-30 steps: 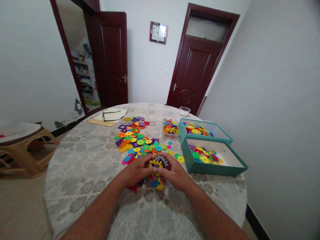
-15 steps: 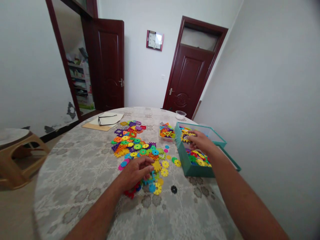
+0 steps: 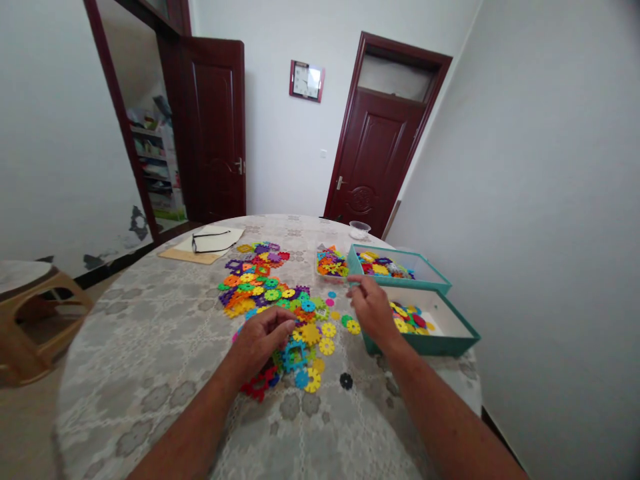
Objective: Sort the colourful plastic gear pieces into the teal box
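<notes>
Low over a spread of colourful plastic interlocking pieces (image 3: 273, 293), my left hand (image 3: 265, 333) has its fingers loosely bent, with nothing visible in them. Its fingertips are beside a yellow piece (image 3: 311, 334) and above a blue square piece (image 3: 295, 357). My right hand (image 3: 374, 310) is at the left wall of the near green box (image 3: 425, 345), its fingers apart and empty. Yellow, red and green discs (image 3: 410, 320) lie in that box. Mixed pieces (image 3: 383, 265) fill part of the far green box (image 3: 425, 257).
A clear tray of small pieces (image 3: 332, 261) stands left of the boxes. Behind it is a clear bowl (image 3: 359, 229). Glasses (image 3: 210, 241) lie on paper at the far left. A black disc (image 3: 346, 381) lies near the front. The round table (image 3: 165, 320) has a patterned cloth.
My right hand let go of a yellow square piece over the far box and moved left and nearer to me. My left hand drew slightly left, away from the yellow piece.
</notes>
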Tool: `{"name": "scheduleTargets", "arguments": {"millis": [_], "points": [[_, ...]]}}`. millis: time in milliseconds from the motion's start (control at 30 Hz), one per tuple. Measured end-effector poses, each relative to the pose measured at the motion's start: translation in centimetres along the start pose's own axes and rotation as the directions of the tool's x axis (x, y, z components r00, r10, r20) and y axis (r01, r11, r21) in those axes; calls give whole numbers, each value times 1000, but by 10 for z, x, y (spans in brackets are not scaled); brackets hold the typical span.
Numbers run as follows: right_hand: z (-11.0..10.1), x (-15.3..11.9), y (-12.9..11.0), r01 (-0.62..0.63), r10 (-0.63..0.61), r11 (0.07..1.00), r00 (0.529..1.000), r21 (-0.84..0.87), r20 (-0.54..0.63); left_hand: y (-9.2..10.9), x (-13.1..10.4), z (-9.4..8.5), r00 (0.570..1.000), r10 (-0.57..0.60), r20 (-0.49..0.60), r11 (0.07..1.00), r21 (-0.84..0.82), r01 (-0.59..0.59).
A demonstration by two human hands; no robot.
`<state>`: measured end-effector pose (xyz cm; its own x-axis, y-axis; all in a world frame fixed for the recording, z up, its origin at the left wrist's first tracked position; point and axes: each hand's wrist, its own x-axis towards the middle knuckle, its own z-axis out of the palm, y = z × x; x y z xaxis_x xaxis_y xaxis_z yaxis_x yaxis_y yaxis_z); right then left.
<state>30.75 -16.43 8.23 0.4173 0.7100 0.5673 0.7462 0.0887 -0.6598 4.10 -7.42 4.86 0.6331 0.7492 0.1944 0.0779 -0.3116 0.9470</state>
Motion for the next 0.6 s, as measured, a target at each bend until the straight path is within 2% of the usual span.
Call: {"name": "scheduleTargets", "arguments": {"millis": [33, 100, 167, 233, 367, 500, 600], "points": [[13, -16, -8, 106, -107, 994, 991, 15, 80, 1, 0, -1, 1000, 10, -27, 1000, 8, -9], [37, -45, -19, 286, -296, 955, 931, 76, 216, 1, 1, -2, 996, 32, -84, 999, 27, -29], [55, -65, -24, 397, -411, 911, 865, 111, 288, 1, 1, -4, 987, 63, -146, 997, 53, -56], [65, -78, -23, 453, -462, 885, 832, 105, 307, -1, 1, -5, 974, 107, -201, 992, 91, -90], [66, -86, -8, 437, -423, 899, 854, 25, 304, -10, 2, -6, 947, 176, -269, 975, 184, -128], [68, -86, 16, 362, -310, 926, 889, -105, 336, -11, 5, -7, 924, 178, -338, 961, 262, -89], [72, -84, 27, 328, -245, 930, 890, -167, 386, -4, 6, -13, 932, 181, -315, 931, 361, -59]]}}
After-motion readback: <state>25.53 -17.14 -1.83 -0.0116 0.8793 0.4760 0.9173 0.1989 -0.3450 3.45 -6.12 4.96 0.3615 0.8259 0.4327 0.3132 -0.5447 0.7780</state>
